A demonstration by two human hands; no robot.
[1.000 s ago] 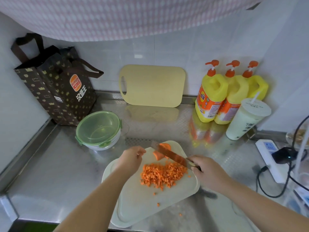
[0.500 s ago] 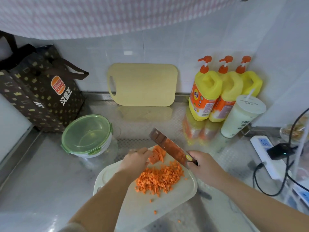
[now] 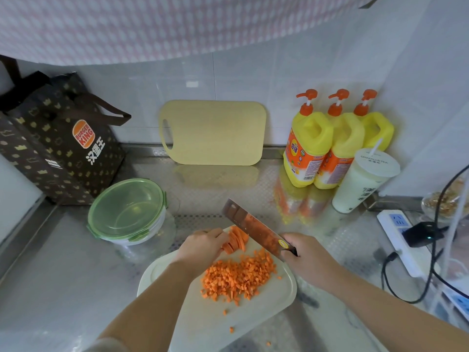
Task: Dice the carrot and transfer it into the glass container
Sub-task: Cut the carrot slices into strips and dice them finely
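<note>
A pile of diced carrot (image 3: 238,278) lies on the white cutting board (image 3: 253,313). At the board's far end a stack of carrot slices (image 3: 236,240) leans on edge, and my left hand (image 3: 203,246) holds it from the left with curled fingers. My right hand (image 3: 307,257) grips the handle of a cleaver (image 3: 253,231), whose blade is raised and tilted just right of the slices. The glass container (image 3: 128,212), covered by a green lid, stands to the left of the board.
A brown paper bag (image 3: 58,146) stands at the back left. A yellow cutting board (image 3: 213,132) leans on the wall. Three yellow soap bottles (image 3: 330,146) and a lidded cup (image 3: 363,184) stand at the right. A power strip (image 3: 403,240) with cables lies at the far right.
The cleaver has lifted off the carrot and now hangs tilted above the board. The carrot piece now shows as a fanned stack of slices, which my left hand gathers.
</note>
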